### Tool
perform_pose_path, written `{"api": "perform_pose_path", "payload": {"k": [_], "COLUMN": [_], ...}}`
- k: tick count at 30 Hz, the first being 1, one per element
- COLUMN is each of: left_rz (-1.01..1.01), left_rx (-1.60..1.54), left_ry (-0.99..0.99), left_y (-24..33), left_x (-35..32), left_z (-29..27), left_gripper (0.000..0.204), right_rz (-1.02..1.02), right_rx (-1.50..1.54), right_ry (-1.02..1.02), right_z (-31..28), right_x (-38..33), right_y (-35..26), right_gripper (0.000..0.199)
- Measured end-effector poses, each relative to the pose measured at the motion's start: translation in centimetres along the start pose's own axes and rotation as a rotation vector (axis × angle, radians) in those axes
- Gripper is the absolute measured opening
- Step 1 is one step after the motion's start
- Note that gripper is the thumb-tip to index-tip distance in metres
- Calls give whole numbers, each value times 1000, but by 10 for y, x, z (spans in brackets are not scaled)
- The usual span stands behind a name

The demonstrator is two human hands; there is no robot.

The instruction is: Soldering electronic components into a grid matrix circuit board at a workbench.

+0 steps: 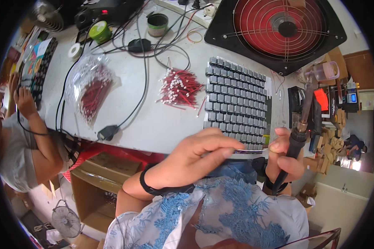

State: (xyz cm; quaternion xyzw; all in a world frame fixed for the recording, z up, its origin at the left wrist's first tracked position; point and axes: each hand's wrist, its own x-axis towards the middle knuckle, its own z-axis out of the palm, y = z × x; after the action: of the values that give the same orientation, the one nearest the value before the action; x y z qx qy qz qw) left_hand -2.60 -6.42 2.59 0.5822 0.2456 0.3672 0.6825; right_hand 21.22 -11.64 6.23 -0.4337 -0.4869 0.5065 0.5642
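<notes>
My left hand point(195, 157) is closed, thumb and forefinger pinching a thin wire point(251, 150) at the table's front edge. The wire runs across to my right hand point(284, 159), whose fingertips are at its other end. My right hand also grips a soldering iron point(296, 145), held upright with its metal shaft pointing away from me. Just beyond my hands lies a block of small grey square components point(236, 101) set in rows. Left of it is a loose pile of short red wires with white ends point(179, 88), one wire lying apart between them.
A clear bag of red wires point(91, 89) lies left, near black cables with a plug point(108, 133). A large fan with red blades point(286, 29) stands far right. Green tubs point(157, 25) sit at the back. A co-worker's arm point(39, 124) reaches in at the left.
</notes>
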Motion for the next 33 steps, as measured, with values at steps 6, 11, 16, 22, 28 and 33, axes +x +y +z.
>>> {"api": "perform_pose_path", "payload": {"k": [6,11,16,22,28,33], "left_rz": [-103,358,542,570,336,257], "left_rx": [-107,382,602,853,902,1008], "left_ry": [31,81,164,232,676,688], "left_y": [18,-28,-27,1,5,6], "left_x": [42,30,7,-10,-2,41], "left_z": [0,32,59,42,-12,-35], "left_gripper": [18,23,20,16,20,14], "right_rz": [-546,187,-660,-706,-528,-327], "right_rx": [-591,-233,-621,-707,-682,-262], "right_ry": [-268,-66,-95,-95,181,-76], "right_z": [-33,-39,-38,-33,-86,-78], "right_x": [33,7,-23,-26,-8,46], "right_y": [4,4,18,15,5,-21], "right_gripper": [40,26,44,41,22,39]}}
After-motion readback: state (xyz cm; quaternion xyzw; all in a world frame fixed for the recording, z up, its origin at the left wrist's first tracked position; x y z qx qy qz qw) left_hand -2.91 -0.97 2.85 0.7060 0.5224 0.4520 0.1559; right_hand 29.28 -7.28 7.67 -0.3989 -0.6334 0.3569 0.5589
